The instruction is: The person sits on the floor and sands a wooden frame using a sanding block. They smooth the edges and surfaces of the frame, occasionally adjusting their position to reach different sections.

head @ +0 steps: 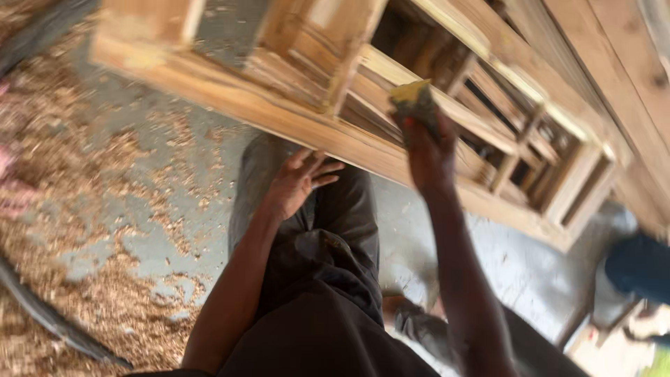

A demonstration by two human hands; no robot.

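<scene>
From the head camera, the right hand (427, 150) is clenched around a small yellowish sanding pad (412, 98), pressed on a slat of the long, pale wooden frame with many slats (293, 115), while the left hand (296, 180) is spread flat, touching the frame's bottom edge. To rub well, I think the pad should stay flat and follow the wood grain. The picture is blurry, the frame's ends are cut off, and the curly wood shavings on the grey floor (91, 174) are hard to see.

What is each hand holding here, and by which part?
The right hand grips a folded sanding pad by its lower end. The left hand, fingers spread, holds nothing below the wooden frame.
</scene>
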